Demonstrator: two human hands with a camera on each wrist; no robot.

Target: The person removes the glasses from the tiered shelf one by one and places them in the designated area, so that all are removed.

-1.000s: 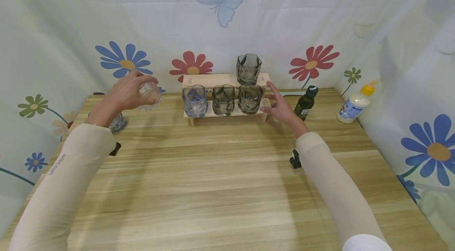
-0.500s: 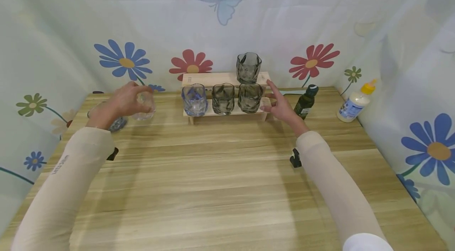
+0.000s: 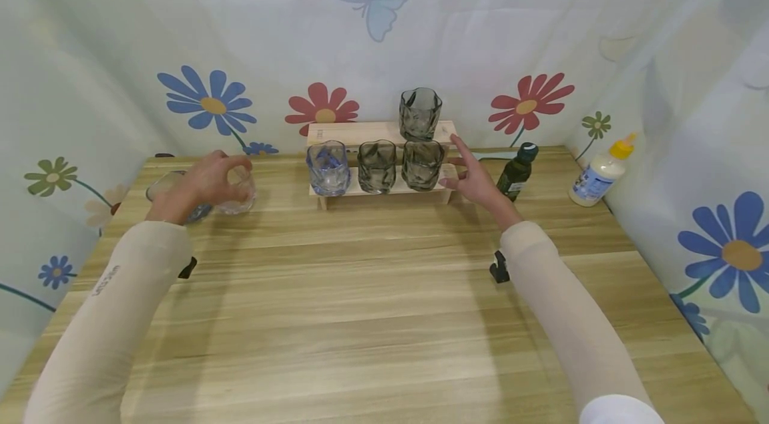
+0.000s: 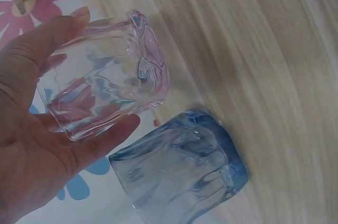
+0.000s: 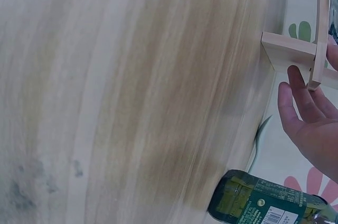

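In the head view my left hand point(image 3: 201, 187) is low over the table's left part, gripping a clear glass point(image 3: 243, 193). The left wrist view has the thumb and fingers of my left hand point(image 4: 31, 155) round the faintly pink clear glass point(image 4: 111, 76), beside a blue-grey glass point(image 4: 185, 166). Whether its base touches the table I cannot tell. My right hand point(image 3: 477, 183), fingers spread, touches the right end of a two-level wooden rack point(image 3: 354, 135); in the right wrist view my right hand point(image 5: 317, 129) is against the rack's end point(image 5: 290, 47).
The lower shelf bears a bluish glass point(image 3: 328, 170) and two grey glasses point(image 3: 377, 170), point(image 3: 422, 167); another grey glass point(image 3: 420, 115) stands on the upper shelf. Right of the rack are a dark green bottle point(image 3: 517, 173) and a white bottle with a yellow cap point(image 3: 595, 180).
My left hand has moved left and down with the clear glass, closer to the blue-grey glass. My right hand has stayed at the rack's end.
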